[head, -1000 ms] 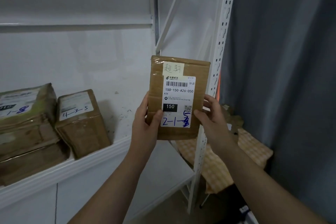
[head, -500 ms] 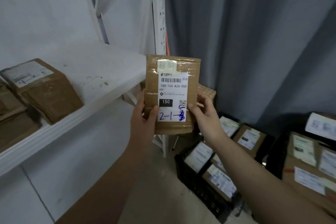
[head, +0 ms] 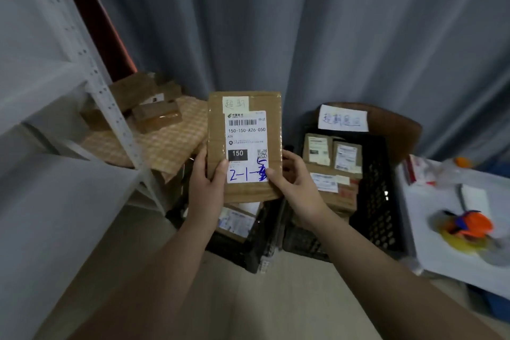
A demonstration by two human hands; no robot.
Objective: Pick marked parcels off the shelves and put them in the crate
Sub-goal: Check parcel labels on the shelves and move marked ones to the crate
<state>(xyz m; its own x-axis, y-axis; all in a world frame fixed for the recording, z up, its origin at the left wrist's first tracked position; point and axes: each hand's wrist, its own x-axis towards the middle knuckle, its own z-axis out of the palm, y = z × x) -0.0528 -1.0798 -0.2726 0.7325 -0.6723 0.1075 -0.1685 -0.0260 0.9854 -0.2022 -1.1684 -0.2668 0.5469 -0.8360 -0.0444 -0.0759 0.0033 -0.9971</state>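
Observation:
I hold a flat brown cardboard parcel (head: 245, 119) upright in front of me, its white shipping label marked in blue ink and a handwritten note stuck near its top. My left hand (head: 205, 188) grips its lower left edge and my right hand (head: 296, 188) grips its lower right edge. Below and behind the parcel stand two black plastic crates: a right crate (head: 382, 201) carrying a handwritten paper sign and several labelled parcels, and a left crate (head: 248, 251) partly hidden by my hands, with a parcel inside.
The white metal shelf unit (head: 110, 107) stands at the left. A small table with a checked cloth (head: 162, 143) holds several brown boxes. A grey curtain (head: 303, 36) hangs behind. A white table (head: 469, 229) with an orange object stands at the right.
My view has swung right and down, away from the shelf and onto the crates. Both hands keep the same grip on the parcel, which has stayed in front of me.

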